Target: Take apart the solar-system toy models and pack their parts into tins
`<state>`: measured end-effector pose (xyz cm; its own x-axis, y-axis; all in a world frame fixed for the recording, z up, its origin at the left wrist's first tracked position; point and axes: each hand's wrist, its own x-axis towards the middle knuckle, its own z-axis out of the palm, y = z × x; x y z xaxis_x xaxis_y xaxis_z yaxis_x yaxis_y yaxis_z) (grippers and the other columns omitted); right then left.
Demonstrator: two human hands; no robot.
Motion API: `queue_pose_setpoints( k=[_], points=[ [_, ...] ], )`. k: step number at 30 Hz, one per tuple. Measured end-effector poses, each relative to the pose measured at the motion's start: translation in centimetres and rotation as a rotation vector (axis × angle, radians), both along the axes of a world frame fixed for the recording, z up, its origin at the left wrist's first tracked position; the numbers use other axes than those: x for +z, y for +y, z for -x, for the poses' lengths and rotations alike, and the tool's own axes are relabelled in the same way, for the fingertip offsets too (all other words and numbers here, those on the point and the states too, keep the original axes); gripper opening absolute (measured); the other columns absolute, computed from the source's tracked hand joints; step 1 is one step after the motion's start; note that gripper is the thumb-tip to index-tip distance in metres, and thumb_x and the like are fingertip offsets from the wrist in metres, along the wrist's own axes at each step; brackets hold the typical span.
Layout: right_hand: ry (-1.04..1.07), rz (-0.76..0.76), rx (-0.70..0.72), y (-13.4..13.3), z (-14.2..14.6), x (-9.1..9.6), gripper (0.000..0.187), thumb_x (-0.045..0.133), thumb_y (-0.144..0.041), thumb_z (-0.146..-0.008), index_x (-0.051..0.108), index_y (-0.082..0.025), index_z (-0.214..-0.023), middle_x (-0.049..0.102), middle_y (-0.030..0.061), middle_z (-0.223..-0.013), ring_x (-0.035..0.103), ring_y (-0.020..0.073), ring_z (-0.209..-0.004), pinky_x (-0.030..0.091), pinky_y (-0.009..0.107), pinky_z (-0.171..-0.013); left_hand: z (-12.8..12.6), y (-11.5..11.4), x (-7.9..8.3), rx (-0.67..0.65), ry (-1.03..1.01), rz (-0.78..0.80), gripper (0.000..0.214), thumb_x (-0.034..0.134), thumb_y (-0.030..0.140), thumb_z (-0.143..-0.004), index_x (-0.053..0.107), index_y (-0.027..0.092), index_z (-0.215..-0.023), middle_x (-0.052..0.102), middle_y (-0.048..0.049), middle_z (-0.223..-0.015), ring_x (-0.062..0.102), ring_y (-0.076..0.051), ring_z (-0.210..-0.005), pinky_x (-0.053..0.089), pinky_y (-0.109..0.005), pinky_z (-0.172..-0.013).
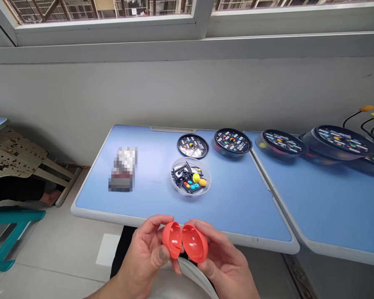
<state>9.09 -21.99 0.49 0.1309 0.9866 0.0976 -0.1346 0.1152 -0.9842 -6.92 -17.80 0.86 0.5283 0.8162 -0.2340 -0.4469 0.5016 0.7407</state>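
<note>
My left hand [145,253] pinches one orange-red hollow half shell [172,239], its open side turned toward the other half. My right hand [224,259] grips the second orange-red half shell [195,243], which touches the first at their rims. Both are held low in front of the near edge of a blue desk [149,178]. On the desk beyond them sits a clear round tray [190,176] with several black pieces and small yellow, orange, blue and red balls. Behind it lie a black round lid [193,145] and a closed black round box [232,142].
A blurred white and grey object [123,169] lies on the desk's left part. A second blue desk [330,199] adjoins on the right with several black round boxes [282,143] and black stalks tipped orange and yellow. A teal stool [9,232] and a worn chair [15,155] stand at left.
</note>
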Motion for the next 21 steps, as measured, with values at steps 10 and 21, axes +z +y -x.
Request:
queue_pose_setpoints(
  k=[10, 21],
  points=[
    [-0.251, -0.187, -0.122, -0.61, 0.59, -0.09, 0.041, 0.066, -0.022, -0.077, 0.059, -0.033, -0.116, 0.063, 0.0073, -0.110, 0.060, 0.0239, -0.100, 0.055, 0.033, -0.078, -0.12, 0.06, 0.12, -0.014, -0.038, 0.012, 0.044, 0.072, 0.041, -0.067, 0.058, 0.021, -0.104, 0.063, -0.0051, -0.083, 0.059, -0.013, -0.064, 0.049, -0.021, -0.051],
    [-0.290, -0.222, -0.047, -0.71, -0.02, -0.49, 0.037, 0.063, -0.015, -0.080, 0.060, -0.032, -0.113, 0.062, 0.0072, -0.116, 0.061, 0.0232, -0.103, 0.055, 0.035, -0.081, -0.42, -0.13, -0.64, -0.018, -0.138, -0.014, 0.046, 0.073, 0.038, -0.067, 0.056, 0.017, -0.105, 0.065, -0.0050, -0.080, 0.059, -0.010, -0.060, 0.051, -0.019, -0.050]
  ],
)
